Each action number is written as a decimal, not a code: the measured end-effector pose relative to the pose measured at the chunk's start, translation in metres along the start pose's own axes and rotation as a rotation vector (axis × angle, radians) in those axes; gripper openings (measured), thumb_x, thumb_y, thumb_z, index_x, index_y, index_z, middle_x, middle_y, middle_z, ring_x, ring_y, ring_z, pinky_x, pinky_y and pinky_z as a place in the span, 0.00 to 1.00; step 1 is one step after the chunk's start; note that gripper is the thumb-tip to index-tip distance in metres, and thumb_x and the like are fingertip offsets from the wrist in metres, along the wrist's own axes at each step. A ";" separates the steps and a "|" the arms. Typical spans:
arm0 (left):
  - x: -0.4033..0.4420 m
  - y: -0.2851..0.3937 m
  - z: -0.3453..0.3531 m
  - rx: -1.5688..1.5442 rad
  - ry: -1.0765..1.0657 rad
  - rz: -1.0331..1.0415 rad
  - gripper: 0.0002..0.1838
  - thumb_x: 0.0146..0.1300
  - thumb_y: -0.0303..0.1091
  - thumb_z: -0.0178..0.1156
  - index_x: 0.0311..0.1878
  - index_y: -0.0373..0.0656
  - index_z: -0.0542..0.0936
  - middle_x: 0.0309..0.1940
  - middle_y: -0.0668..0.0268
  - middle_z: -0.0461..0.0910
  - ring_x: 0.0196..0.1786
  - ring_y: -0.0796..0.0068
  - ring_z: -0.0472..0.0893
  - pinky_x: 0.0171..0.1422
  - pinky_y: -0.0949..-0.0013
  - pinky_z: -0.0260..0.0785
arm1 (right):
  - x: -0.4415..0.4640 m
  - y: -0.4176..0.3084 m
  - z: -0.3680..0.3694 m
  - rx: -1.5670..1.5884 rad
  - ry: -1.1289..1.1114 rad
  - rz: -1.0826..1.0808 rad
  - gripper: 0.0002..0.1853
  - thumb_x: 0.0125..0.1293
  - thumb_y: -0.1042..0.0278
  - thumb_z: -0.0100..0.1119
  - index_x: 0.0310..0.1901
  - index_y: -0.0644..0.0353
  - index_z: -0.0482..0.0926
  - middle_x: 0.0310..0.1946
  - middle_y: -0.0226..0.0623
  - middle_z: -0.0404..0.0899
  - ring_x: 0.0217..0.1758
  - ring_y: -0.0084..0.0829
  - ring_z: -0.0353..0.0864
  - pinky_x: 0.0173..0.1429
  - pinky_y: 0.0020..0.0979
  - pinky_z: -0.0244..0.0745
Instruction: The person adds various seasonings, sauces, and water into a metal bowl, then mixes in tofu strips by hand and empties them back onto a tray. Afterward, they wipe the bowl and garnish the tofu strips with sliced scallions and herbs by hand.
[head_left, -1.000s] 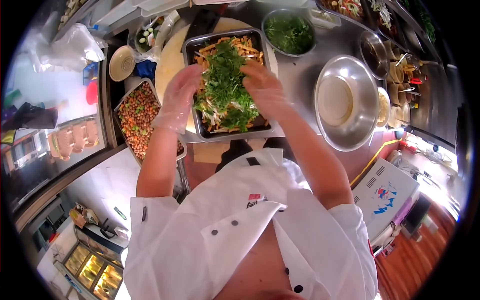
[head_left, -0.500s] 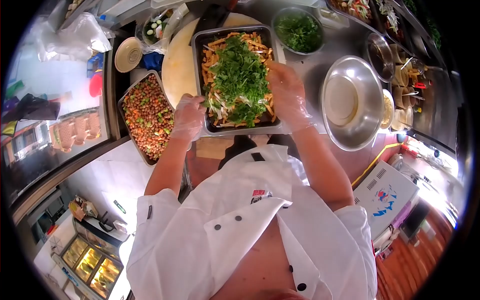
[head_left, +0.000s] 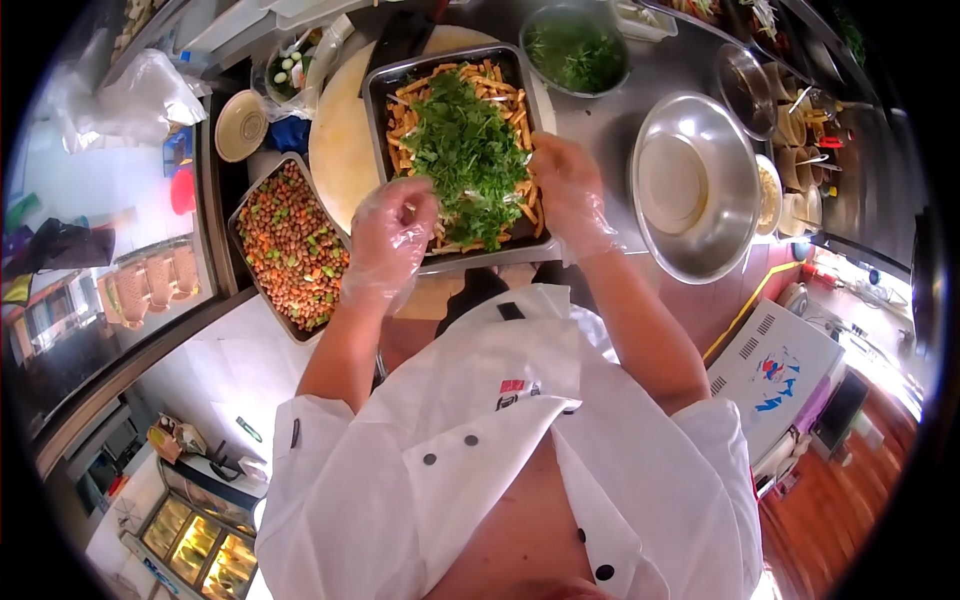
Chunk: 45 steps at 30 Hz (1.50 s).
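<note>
A metal tray [head_left: 375,120] holds brown strips [head_left: 503,95] topped with chopped green herbs [head_left: 465,150]. It rests partly on a round cutting board [head_left: 335,140]. Clear plastic gloves cover both hands. My left hand [head_left: 395,225] is over the tray's lower left corner, its fingers curled together beside the herbs; what they pinch, if anything, is too small to make out. My right hand [head_left: 572,190] lies at the tray's right edge with its fingers bent against the strips and rim; whether it grips anything is hidden.
A tray of peanuts and diced vegetables [head_left: 290,245] stands left of the board. To the right is a large steel bowl [head_left: 695,190]. Behind are a bowl of herbs [head_left: 575,55], a dark cleaver [head_left: 400,35] and a beige bowl [head_left: 241,126].
Both hands have come down from over the herbs to the tray's sides. Since the middle frame, my left hand has moved up and inward over the corner, fingers curled. The herbs look more spread.
</note>
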<state>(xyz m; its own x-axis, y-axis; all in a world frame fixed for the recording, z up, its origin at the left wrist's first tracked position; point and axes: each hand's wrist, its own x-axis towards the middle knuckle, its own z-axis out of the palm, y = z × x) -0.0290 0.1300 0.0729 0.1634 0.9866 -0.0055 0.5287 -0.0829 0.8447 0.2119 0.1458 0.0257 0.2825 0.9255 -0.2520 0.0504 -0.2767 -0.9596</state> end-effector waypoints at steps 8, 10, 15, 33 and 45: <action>-0.022 -0.044 0.007 -0.487 -0.089 -0.285 0.19 0.62 0.24 0.63 0.58 0.38 0.80 0.40 0.60 0.84 0.40 0.71 0.83 0.47 0.68 0.76 | -0.007 0.014 -0.022 -0.092 0.005 -0.025 0.16 0.72 0.64 0.59 0.57 0.60 0.81 0.41 0.31 0.82 0.41 0.21 0.77 0.50 0.25 0.74; -0.020 -0.036 -0.003 0.072 -0.154 -0.269 0.18 0.60 0.29 0.68 0.54 0.39 0.80 0.39 0.58 0.83 0.40 0.64 0.84 0.48 0.63 0.77 | -0.010 0.012 -0.028 -0.049 -0.015 0.017 0.16 0.72 0.64 0.59 0.58 0.61 0.81 0.42 0.32 0.83 0.42 0.21 0.78 0.50 0.25 0.74; -0.027 -0.025 0.050 0.539 -0.196 0.146 0.33 0.47 0.51 0.76 0.54 0.42 0.79 0.48 0.54 0.77 0.54 0.48 0.75 0.60 0.49 0.69 | -0.024 0.018 -0.037 -0.217 -0.005 0.086 0.17 0.72 0.65 0.60 0.57 0.63 0.80 0.42 0.33 0.83 0.41 0.20 0.77 0.49 0.25 0.74; 0.002 -0.044 0.047 0.659 -0.122 0.426 0.20 0.51 0.34 0.73 0.46 0.45 0.77 0.51 0.58 0.73 0.53 0.56 0.75 0.56 0.52 0.69 | -0.035 0.028 -0.048 -0.183 0.013 0.094 0.16 0.70 0.64 0.59 0.55 0.61 0.83 0.47 0.38 0.80 0.42 0.25 0.78 0.51 0.26 0.74; -0.008 -0.025 0.088 0.649 -0.253 0.483 0.16 0.52 0.35 0.71 0.45 0.49 0.81 0.46 0.64 0.75 0.53 0.59 0.75 0.57 0.53 0.68 | -0.039 0.019 -0.050 -0.253 0.055 0.089 0.17 0.70 0.65 0.61 0.57 0.59 0.82 0.42 0.33 0.82 0.42 0.23 0.78 0.51 0.26 0.74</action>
<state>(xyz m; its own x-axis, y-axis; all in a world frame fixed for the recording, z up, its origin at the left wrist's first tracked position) 0.0300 0.1115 0.0044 0.6352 0.7669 0.0921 0.7132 -0.6281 0.3112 0.2499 0.0918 0.0238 0.3479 0.8813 -0.3197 0.2585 -0.4180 -0.8709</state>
